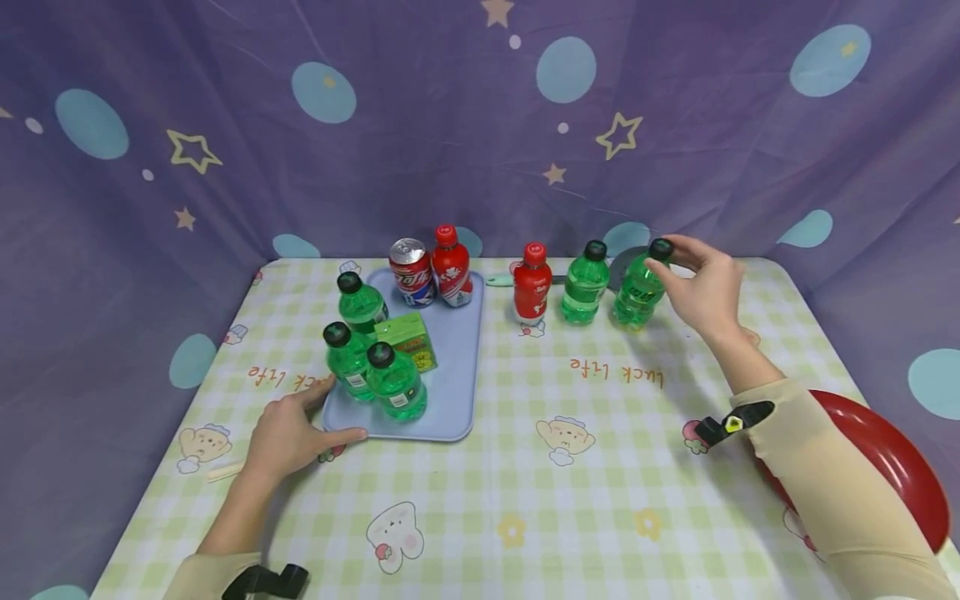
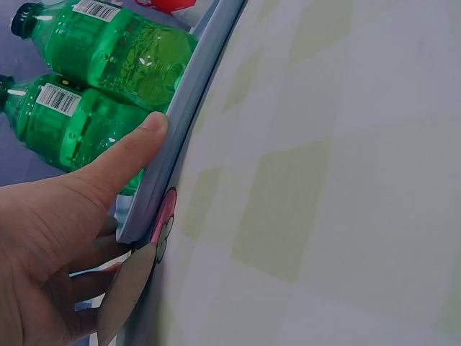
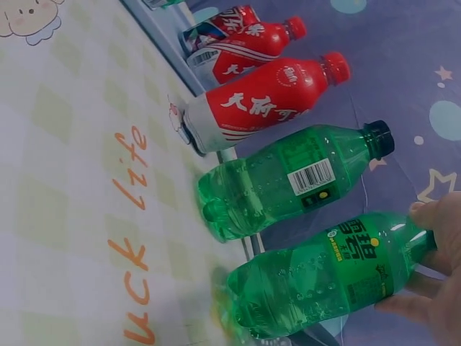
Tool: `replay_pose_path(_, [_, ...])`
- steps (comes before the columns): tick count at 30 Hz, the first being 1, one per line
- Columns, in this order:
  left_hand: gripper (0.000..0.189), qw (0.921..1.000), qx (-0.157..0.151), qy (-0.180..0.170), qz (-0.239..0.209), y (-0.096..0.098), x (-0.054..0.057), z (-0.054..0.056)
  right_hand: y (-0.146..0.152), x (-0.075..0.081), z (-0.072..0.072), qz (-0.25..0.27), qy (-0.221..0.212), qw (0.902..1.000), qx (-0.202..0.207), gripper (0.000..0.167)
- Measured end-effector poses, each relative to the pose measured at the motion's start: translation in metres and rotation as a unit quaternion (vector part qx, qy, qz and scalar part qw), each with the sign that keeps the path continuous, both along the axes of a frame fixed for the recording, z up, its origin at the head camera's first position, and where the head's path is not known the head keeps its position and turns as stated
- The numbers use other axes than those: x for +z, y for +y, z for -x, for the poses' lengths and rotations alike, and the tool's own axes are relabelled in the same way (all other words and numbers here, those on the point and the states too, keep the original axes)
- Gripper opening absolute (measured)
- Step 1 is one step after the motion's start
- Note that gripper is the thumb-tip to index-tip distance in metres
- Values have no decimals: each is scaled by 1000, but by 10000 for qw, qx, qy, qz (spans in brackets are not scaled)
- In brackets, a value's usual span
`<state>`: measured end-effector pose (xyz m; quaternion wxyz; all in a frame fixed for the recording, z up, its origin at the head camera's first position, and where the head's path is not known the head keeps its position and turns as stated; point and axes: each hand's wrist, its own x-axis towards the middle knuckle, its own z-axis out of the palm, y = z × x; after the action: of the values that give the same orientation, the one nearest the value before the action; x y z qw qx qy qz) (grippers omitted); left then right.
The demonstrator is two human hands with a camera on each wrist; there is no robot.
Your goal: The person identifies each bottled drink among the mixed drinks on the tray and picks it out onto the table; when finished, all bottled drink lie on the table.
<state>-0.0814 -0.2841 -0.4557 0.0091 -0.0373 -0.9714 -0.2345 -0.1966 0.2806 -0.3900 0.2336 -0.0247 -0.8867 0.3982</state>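
Note:
My right hand pinches a green soda bottle near its black cap. The bottle stands nearly upright; whether its base touches the cloth I cannot tell. Just left of it stand another green soda bottle and a red bottle with a red cap. My left hand holds the near left corner of a light blue tray, thumb along the front rim. On that tray are three green soda bottles, a green box, a soda can and a red bottle.
A red round dish lies at the right, partly under my right forearm. Behind the standing bottles lies a dark pan with a pale green handle end. A checked cloth covers the table; a purple curtain hangs behind.

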Motion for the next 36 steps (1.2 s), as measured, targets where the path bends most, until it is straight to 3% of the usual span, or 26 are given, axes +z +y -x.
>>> replay_pose_path(14, [113,10000,27,-18,49,-2,-3,1,1,-13,3,-376,594,9972,270,39])
replay_pose_path(24, [113,10000,17,11,69,-2,-3,1,9,-10,5,-229,352,9973,600,37])
replay_pose_path(30, [112,10000,-17,43,66,-1,-2,1,12,3,7,-497,-59,9954,814,42])
replay_pose_path(36, [113,10000,15,-49,83,-1,-2,1,2,36,16,-607,-314,9924,1023,49])
